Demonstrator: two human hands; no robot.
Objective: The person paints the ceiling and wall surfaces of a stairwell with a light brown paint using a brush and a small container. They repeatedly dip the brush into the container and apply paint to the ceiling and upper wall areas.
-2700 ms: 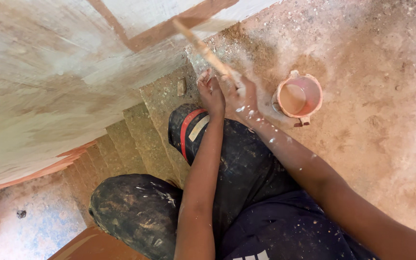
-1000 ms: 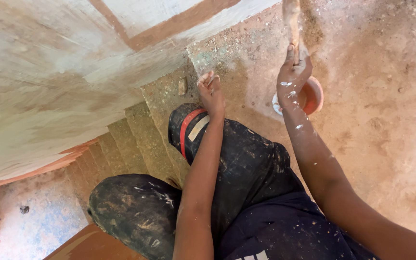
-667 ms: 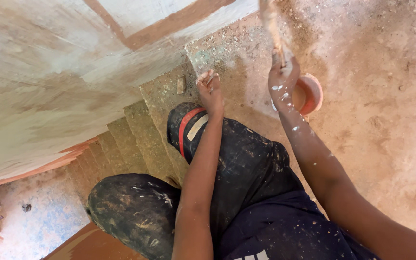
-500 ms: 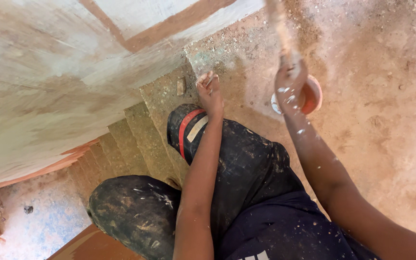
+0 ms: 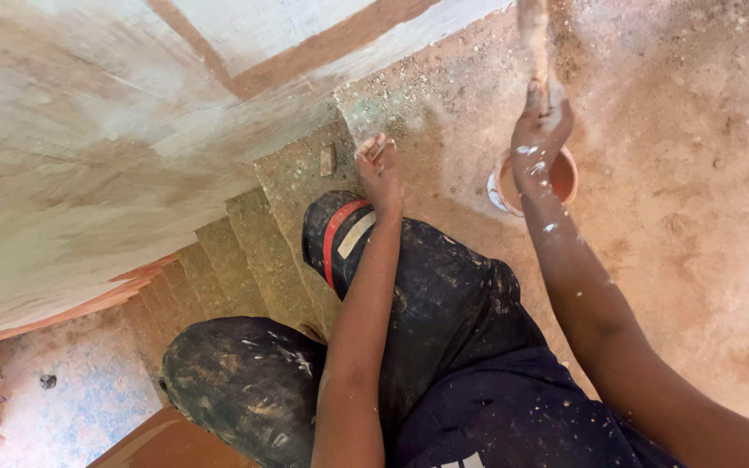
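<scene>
Your right hand (image 5: pixel 537 143) is closed around the lower end of a paint-crusted handle (image 5: pixel 532 39) that rises away from you and runs out of the top of the picture, so whatever is on its far end is out of view. Directly beneath that hand, partly covered by it, sits a small orange pot (image 5: pixel 558 178) on the gritty landing floor (image 5: pixel 695 217); white flecks dot your right wrist and forearm.

Your left hand (image 5: pixel 380 169) reaches forward over your raised knee, fingers curled down at the lip of the top stair step (image 5: pixel 301 169). Whether it pinches something small or only braces there, I cannot tell. Just to its left on the step lies a small pale chip (image 5: pixel 327 160). Beyond both hands, up and to the left, stands the whitewashed wall (image 5: pixel 88 147) with a bare reddish band (image 5: pixel 322 48) running across it.

By my reading, you are between dips: the tool is lifted from the pot and pointed toward the work above, while the left hand steadies you on the stair. The next move calls for a firm grip low on the handle, a controlled reach so the loaded end does not drip onto your dark spattered trousers (image 5: pixel 444 286), and care that your right hand does not knock the pot toward the stairs when it comes back down.
</scene>
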